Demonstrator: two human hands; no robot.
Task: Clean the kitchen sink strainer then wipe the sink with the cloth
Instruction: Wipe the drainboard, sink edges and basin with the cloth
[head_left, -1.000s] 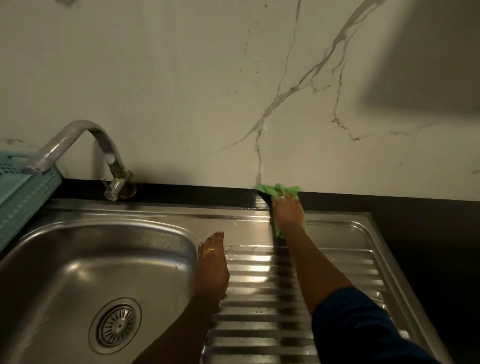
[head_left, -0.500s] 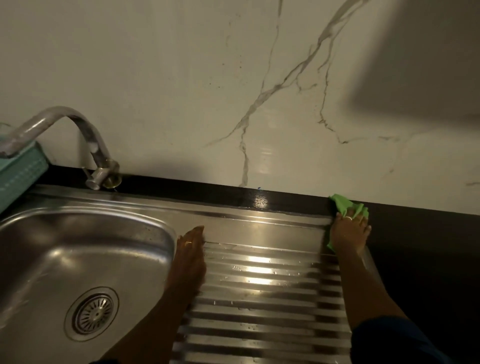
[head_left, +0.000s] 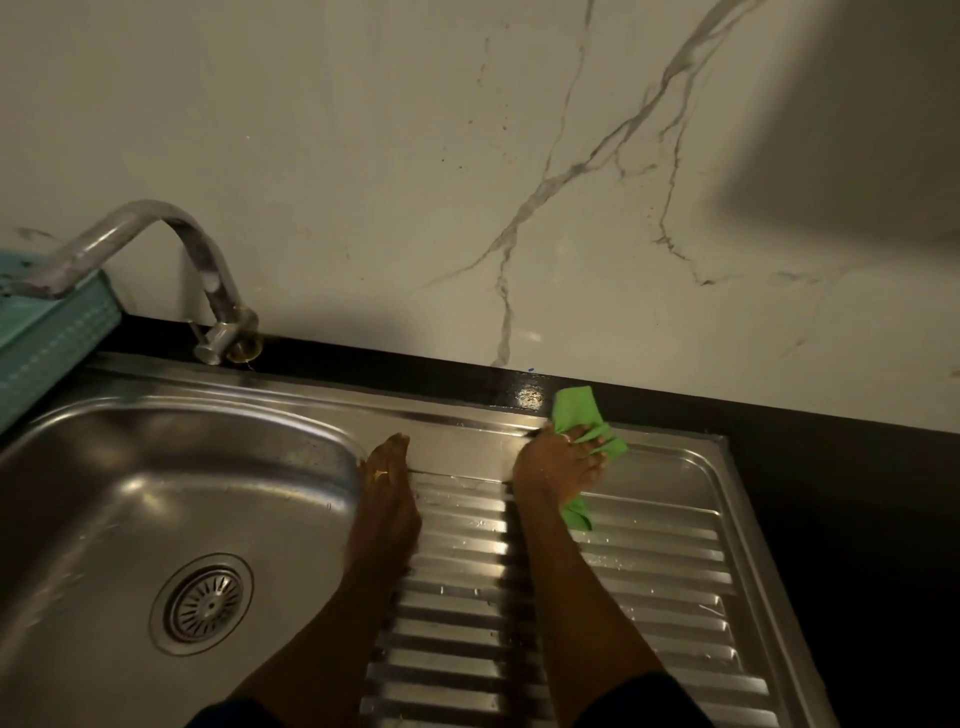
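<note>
The right hand (head_left: 558, 467) grips the bunched green cloth (head_left: 574, 410), fingers curled over it, at the far rim of the drainboard (head_left: 665, 582), whose ribs run side to side. The left hand (head_left: 387, 483) rests flat, holding nothing; the strainer (head_left: 205, 605) sits in the bowl (head_left: 130, 467) leftward, nearer that hand

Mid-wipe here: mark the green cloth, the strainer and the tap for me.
green cloth (head_left: 574, 410): head view, on the flap sticking out beyond the fingers.
strainer (head_left: 207, 603): head view, on its slotted centre in the basin floor.
tap (head_left: 156, 213): head view, on the top of the curved spout.
</note>
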